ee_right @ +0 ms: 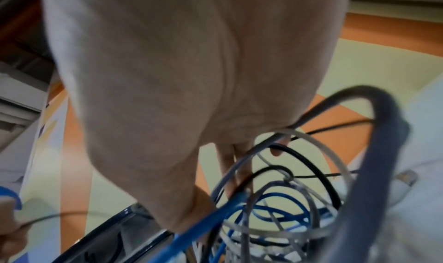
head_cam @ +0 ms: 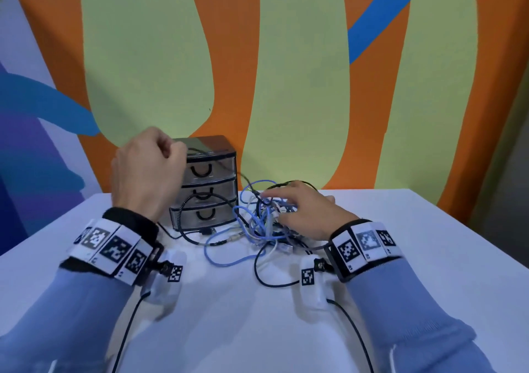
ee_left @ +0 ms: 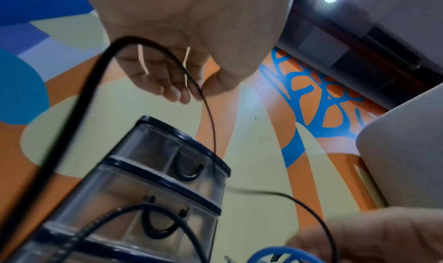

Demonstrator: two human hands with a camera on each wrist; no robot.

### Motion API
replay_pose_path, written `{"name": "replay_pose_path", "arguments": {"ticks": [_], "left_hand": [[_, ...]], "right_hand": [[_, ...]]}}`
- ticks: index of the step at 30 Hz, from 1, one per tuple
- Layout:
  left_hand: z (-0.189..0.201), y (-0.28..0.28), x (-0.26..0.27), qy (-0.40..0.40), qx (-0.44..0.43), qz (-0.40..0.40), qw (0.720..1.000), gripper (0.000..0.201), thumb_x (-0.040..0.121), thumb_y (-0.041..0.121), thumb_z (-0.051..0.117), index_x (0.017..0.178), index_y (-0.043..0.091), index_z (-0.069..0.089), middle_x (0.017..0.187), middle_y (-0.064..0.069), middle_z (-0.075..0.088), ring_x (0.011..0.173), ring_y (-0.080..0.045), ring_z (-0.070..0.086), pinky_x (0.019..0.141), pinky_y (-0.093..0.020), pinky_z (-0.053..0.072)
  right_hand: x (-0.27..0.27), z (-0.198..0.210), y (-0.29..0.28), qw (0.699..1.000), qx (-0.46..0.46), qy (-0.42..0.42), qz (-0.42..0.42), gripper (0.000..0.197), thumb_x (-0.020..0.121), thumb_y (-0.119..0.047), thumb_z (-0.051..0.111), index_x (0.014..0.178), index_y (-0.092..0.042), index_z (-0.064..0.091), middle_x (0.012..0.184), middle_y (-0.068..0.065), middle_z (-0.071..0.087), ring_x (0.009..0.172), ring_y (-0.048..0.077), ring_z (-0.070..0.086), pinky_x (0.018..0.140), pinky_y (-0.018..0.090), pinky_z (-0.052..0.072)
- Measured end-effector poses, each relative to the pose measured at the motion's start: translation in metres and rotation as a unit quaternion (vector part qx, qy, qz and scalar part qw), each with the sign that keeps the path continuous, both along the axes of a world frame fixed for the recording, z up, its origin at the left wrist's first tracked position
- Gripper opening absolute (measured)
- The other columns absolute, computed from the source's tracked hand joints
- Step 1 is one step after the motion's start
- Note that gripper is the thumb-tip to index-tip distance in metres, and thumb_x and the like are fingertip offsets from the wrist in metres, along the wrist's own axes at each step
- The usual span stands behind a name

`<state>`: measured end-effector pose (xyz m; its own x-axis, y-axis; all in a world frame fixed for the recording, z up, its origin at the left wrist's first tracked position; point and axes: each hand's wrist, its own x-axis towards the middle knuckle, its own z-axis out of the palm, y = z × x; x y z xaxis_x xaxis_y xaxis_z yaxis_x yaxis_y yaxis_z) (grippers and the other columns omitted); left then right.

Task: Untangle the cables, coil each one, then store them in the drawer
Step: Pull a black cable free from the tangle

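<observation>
A tangle of blue, white, grey and black cables [head_cam: 266, 223] lies on the white table [head_cam: 429, 258], right of a small three-drawer unit [head_cam: 204, 183] with clear drawers, all closed. My left hand [head_cam: 148, 169] is raised in front of the unit's top and pinches a thin black cable [ee_left: 206, 104] between thumb and fingertips; the cable runs down across the unit [ee_left: 167, 172] to the pile. My right hand [head_cam: 303, 209] rests flat on the tangle with fingers spread among the loops [ee_right: 275, 200].
The drawer unit stands at the table's far edge against a painted orange, green and blue wall [head_cam: 286, 72]. A black plug end [head_cam: 207, 231] lies before the lowest drawer. Loose loops of blue and black cable trail toward me.
</observation>
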<state>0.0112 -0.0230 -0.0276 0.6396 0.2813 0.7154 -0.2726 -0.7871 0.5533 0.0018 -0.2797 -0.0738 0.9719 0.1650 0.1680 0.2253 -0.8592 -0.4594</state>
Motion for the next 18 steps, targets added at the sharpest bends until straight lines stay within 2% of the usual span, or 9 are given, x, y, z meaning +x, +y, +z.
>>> {"name": "replay_pose_path", "arguments": {"ticks": [1, 4, 7, 9, 11, 13, 14, 16, 18], "left_hand": [[0.004, -0.001, 0.001, -0.011, -0.013, 0.001, 1.000, 0.020, 0.096, 0.029, 0.052, 0.087, 0.015, 0.064, 0.079, -0.001, 0.063, 0.079, -0.033, 0.055, 0.070, -0.039, 0.039], [0.016, -0.001, 0.007, -0.005, -0.003, 0.016, 1.000, 0.022, 0.094, 0.031, 0.052, 0.085, 0.016, 0.065, 0.082, -0.004, 0.064, 0.082, -0.033, 0.055, 0.071, -0.038, 0.036], [0.021, -0.002, 0.011, 0.029, 0.031, 0.036, 0.998, 0.020, 0.093, 0.031, 0.052, 0.083, 0.017, 0.063, 0.093, -0.007, 0.064, 0.085, -0.035, 0.055, 0.072, -0.040, 0.038], [0.015, -0.003, 0.009, 0.036, 0.043, 0.047, 0.997, 0.016, 0.095, 0.029, 0.055, 0.099, 0.017, 0.064, 0.112, -0.011, 0.060, 0.100, -0.035, 0.053, 0.081, -0.044, 0.041], [0.008, -0.007, 0.007, -0.006, 0.092, 0.042, 0.995, 0.028, 0.094, 0.027, 0.056, 0.121, 0.018, 0.062, 0.127, -0.013, 0.054, 0.119, -0.035, 0.049, 0.097, -0.049, 0.040], [0.003, -0.014, 0.001, -0.092, 0.147, -0.033, 0.984, 0.035, 0.094, 0.029, 0.057, 0.128, 0.022, 0.063, 0.129, -0.009, 0.055, 0.122, -0.030, 0.050, 0.103, -0.049, 0.041], [0.002, -0.019, -0.001, -0.114, 0.155, -0.110, 0.975, 0.034, 0.096, 0.032, 0.058, 0.128, 0.023, 0.065, 0.128, -0.005, 0.058, 0.121, -0.027, 0.053, 0.104, -0.049, 0.044], [-0.002, -0.032, -0.007, -0.066, 0.161, -0.254, 0.951, 0.037, 0.101, 0.047, 0.058, 0.130, 0.026, 0.068, 0.124, 0.005, 0.067, 0.117, -0.016, 0.062, 0.101, -0.045, 0.051], [-0.012, -0.043, -0.009, 0.007, 0.176, -0.321, 0.930, 0.043, 0.103, 0.063, 0.052, 0.125, 0.031, 0.070, 0.109, 0.014, 0.073, 0.103, -0.005, 0.067, 0.088, -0.038, 0.055]], "right_hand": [[0.002, 0.000, 0.000, 1.000, 0.003, -0.008, -0.006, 0.034, 0.097, -0.033, 0.063, 0.123, -0.056, 0.065, 0.129, -0.012, 0.049, 0.121, 0.014, 0.053, 0.108, 0.046, 0.028], [0.006, -0.002, -0.002, 0.996, 0.046, -0.069, -0.029, 0.004, 0.092, -0.049, 0.073, 0.094, -0.046, 0.073, 0.110, -0.014, 0.049, 0.103, 0.011, 0.058, 0.107, 0.052, 0.039], [0.009, -0.004, -0.003, 0.990, 0.061, -0.121, -0.039, 0.012, 0.091, -0.052, 0.074, 0.085, -0.041, 0.071, 0.105, -0.014, 0.050, 0.106, 0.012, 0.055, 0.103, 0.051, 0.043], [0.007, -0.002, -0.001, 0.980, 0.067, -0.180, -0.050, 0.013, 0.096, -0.053, 0.068, 0.089, -0.041, 0.068, 0.109, -0.014, 0.054, 0.113, 0.010, 0.050, 0.100, 0.044, 0.032], [0.004, 0.002, 0.003, 0.967, 0.083, -0.236, -0.038, 0.014, 0.100, -0.053, 0.061, 0.095, -0.040, 0.066, 0.106, -0.017, 0.063, 0.112, 0.003, 0.053, 0.096, 0.041, 0.024], [-0.001, 0.006, 0.010, 0.956, 0.141, -0.254, 0.024, 0.011, 0.103, -0.047, 0.061, 0.099, -0.038, 0.066, 0.090, -0.015, 0.070, 0.096, 0.001, 0.062, 0.096, 0.039, 0.030], [-0.003, 0.007, 0.016, 0.947, 0.176, -0.259, 0.066, 0.008, 0.103, -0.041, 0.064, 0.099, -0.036, 0.067, 0.081, -0.009, 0.069, 0.086, 0.006, 0.064, 0.093, 0.038, 0.038], [-0.005, 0.009, 0.026, 0.926, 0.238, -0.262, 0.133, 0.005, 0.102, -0.025, 0.069, 0.100, -0.025, 0.073, 0.077, 0.005, 0.067, 0.077, 0.023, 0.064, 0.079, 0.041, 0.052], [-0.005, 0.009, 0.031, 0.907, 0.281, -0.262, 0.171, 0.009, 0.098, -0.008, 0.071, 0.099, -0.013, 0.078, 0.085, 0.008, 0.074, 0.083, 0.031, 0.069, 0.077, 0.047, 0.057]]}}
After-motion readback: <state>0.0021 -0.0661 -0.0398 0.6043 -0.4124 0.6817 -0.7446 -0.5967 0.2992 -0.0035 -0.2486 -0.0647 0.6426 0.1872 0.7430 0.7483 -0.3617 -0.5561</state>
